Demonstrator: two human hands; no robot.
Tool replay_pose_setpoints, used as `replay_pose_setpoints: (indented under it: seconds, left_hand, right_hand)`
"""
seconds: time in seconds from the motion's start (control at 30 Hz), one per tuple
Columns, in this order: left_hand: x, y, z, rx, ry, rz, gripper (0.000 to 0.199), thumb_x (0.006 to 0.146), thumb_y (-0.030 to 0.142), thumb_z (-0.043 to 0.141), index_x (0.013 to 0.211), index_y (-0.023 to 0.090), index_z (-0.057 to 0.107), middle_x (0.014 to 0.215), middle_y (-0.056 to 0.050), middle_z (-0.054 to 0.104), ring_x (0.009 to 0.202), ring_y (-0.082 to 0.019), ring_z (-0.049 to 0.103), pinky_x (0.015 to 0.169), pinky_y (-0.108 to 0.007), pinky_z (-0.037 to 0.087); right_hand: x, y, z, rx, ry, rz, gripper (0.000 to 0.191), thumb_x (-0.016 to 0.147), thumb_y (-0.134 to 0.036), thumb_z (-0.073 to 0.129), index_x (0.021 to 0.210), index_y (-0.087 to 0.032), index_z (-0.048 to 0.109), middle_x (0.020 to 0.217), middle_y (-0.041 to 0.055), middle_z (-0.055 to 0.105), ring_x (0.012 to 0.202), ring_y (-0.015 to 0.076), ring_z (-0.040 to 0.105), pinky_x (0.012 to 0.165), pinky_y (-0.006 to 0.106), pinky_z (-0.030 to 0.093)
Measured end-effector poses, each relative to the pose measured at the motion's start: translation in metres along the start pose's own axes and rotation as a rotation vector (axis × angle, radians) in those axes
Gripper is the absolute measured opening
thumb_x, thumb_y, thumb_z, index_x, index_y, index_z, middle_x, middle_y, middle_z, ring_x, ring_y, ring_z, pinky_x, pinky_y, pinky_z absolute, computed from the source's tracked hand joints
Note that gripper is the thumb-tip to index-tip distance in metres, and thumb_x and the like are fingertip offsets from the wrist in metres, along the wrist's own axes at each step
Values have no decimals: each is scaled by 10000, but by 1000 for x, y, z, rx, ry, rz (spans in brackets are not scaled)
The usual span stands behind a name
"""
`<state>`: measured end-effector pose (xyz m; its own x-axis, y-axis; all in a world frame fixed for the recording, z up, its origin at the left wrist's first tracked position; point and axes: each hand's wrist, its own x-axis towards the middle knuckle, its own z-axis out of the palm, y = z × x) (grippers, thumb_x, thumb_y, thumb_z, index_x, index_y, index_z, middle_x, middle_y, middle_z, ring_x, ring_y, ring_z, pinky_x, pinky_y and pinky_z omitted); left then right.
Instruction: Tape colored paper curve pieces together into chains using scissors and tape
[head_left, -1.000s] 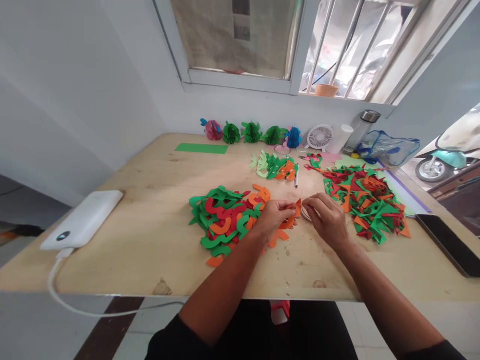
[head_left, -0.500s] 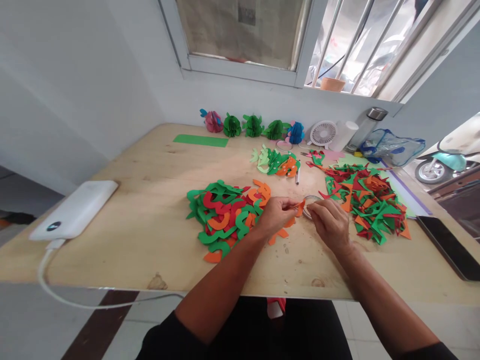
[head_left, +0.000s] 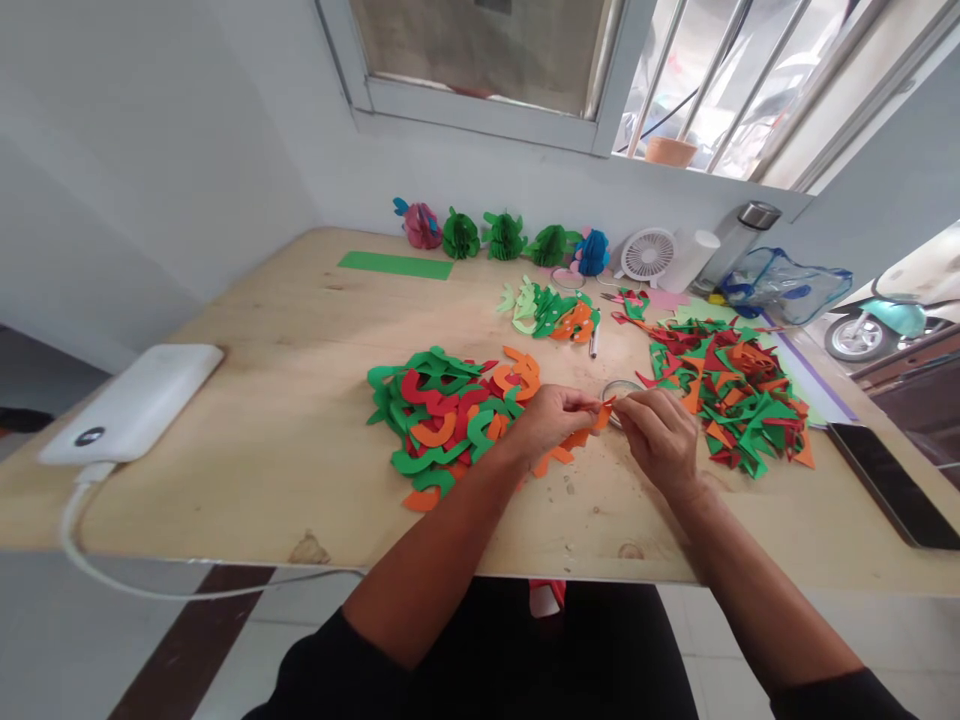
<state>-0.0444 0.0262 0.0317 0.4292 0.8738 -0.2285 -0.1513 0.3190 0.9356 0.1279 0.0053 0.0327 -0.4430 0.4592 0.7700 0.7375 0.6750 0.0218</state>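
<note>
My left hand point(head_left: 555, 415) pinches a small orange paper piece point(head_left: 604, 416) between thumb and fingers. My right hand point(head_left: 660, 435) is closed in a pinch, its fingertips meeting the pointed right tip of that piece. Below and left of my left hand lies a heap of curved cut paper shapes point(head_left: 439, 425) in green, red and orange, partly hidden by my forearm. Behind my right fingers a clear round ring-like object point(head_left: 619, 386) rests on the table, partly covered. To the right of my right hand sits a pile of pointed paper scraps point(head_left: 750, 400).
Green and orange paper shapes point(head_left: 555, 312) and a pen point(head_left: 595, 335) lie farther back. Paper honeycomb figures point(head_left: 504, 237), a small fan point(head_left: 649, 256) and a bottle point(head_left: 739, 245) line the wall. A phone point(head_left: 892, 485) lies right, a white power bank point(head_left: 135, 405) left.
My right hand's fingertips have come left and up to the orange paper piece, closing the gap between my hands. The view has shifted slightly.
</note>
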Motion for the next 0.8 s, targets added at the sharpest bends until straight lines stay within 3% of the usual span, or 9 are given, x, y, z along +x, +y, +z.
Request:
replay_pose_setpoints:
  seconds: [0.2, 0.8]
  left_hand:
    - [0, 2, -1, -27, -28, -42, 187, 683, 90, 580, 843, 90, 677, 536, 28, 565, 374, -22, 401, 390, -164, 306]
    - [-2, 5, -4, -58, -121, -69, 191, 730, 137, 604, 900, 77, 668, 466, 64, 448, 333, -1, 279, 355, -158, 162]
  right_hand:
    - [1, 1, 0, -13, 7, -34, 117, 832, -111, 575, 905, -194, 613, 756, 46, 622, 675, 146, 543, 629, 267, 418]
    - [-1, 1, -2, -21, 24, -27, 117, 837, -121, 570, 905, -208, 605, 775, 45, 620, 665, 139, 545, 627, 267, 422]
